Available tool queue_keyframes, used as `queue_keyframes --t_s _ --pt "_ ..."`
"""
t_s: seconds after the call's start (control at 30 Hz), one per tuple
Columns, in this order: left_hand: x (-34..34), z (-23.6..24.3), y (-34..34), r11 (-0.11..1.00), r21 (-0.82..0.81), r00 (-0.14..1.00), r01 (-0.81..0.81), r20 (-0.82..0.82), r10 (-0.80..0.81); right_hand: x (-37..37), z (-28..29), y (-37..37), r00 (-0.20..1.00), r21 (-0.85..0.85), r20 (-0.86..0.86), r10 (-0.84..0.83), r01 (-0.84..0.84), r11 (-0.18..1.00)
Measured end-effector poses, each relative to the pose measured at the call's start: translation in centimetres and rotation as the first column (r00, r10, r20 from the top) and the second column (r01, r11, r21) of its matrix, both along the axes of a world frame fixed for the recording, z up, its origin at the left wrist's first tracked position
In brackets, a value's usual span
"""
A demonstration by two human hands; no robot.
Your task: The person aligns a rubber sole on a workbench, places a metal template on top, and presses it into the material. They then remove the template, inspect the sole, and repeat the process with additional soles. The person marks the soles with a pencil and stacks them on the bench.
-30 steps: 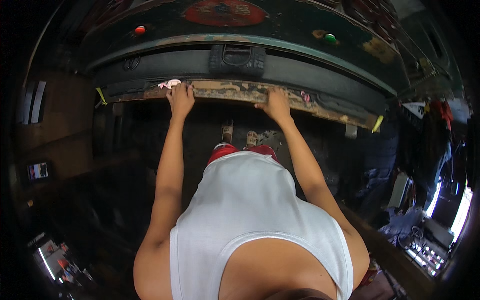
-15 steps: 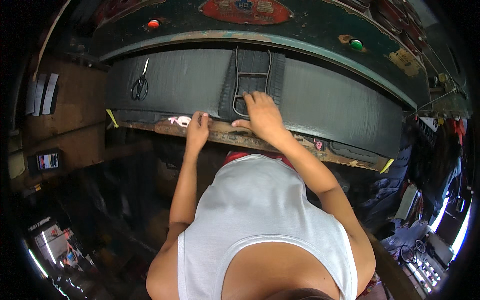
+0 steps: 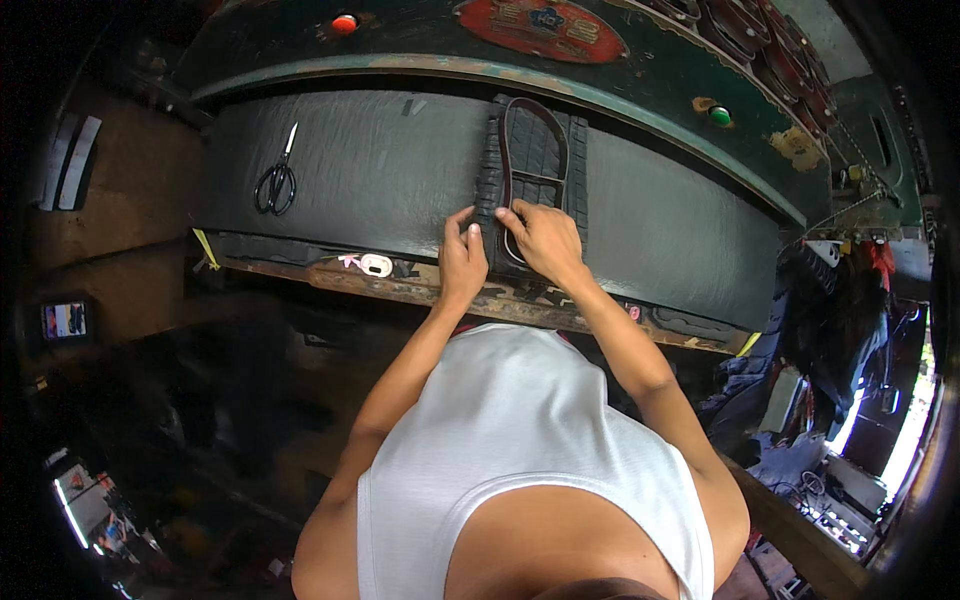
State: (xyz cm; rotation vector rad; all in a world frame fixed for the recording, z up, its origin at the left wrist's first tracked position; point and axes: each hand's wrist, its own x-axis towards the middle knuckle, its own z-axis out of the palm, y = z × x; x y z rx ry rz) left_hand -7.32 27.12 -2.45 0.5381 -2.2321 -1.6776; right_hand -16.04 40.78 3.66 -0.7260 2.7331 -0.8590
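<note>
On the grey pad lies a strip of black treaded rubber [image 3: 493,150], with a sole-shaped metal frame [image 3: 552,180] and crossbar on top. My left hand [image 3: 462,258] has curled fingers at the strip's lower left edge, touching it. My right hand [image 3: 540,240] grips the lower part of the metal frame, covering some of it, with the thumb toward the left. Black-handled scissors [image 3: 275,185] lie on the pad to the left.
A green machine front [image 3: 400,40] spans the top, with red [image 3: 344,24] and green [image 3: 719,114] buttons. The worn ledge [image 3: 480,300] along the near edge bears a small white-and-pink item [image 3: 375,264]. Assorted clutter [image 3: 790,400] is at the right.
Both hands were on the ledge a second ago. My right hand has moved onto the metal frame, which now sits differently; my left hand has moved right to the rubber strip.
</note>
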Motion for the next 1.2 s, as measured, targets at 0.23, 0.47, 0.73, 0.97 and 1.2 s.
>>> queue_keyframes --t_s 0.23,0.47,0.73,0.97,1.2 --pt "0.8 -0.4 0.3 1.0 -0.006 1.0 0.021 -0.011 -0.021 0.5 1.3 0.9 0.99 -0.131 0.124 -0.063 0.079 0.988" --pt "0.7 0.1 0.8 0.995 -0.083 0.845 0.059 -0.526 -0.094 -1.1 2.3 1.9 0.956 -0.208 0.288 -0.06 0.124 0.97" --pt "1.5 -0.5 1.2 0.917 0.38 0.97 -0.125 -0.145 0.193 0.4 -0.7 3.8 0.877 -0.501 0.427 -0.221 0.432 0.75" --pt "1.2 -1.6 -0.4 0.918 0.302 0.947 -0.258 -0.111 0.303 5.6 -2.4 8.9 0.704 -0.59 0.64 -0.307 0.707 0.391" --pt "1.2 0.0 -2.8 0.988 0.146 0.995 0.058 0.075 -0.07 3.7 3.3 13.4 0.792 -0.687 0.411 -0.452 0.595 0.417"
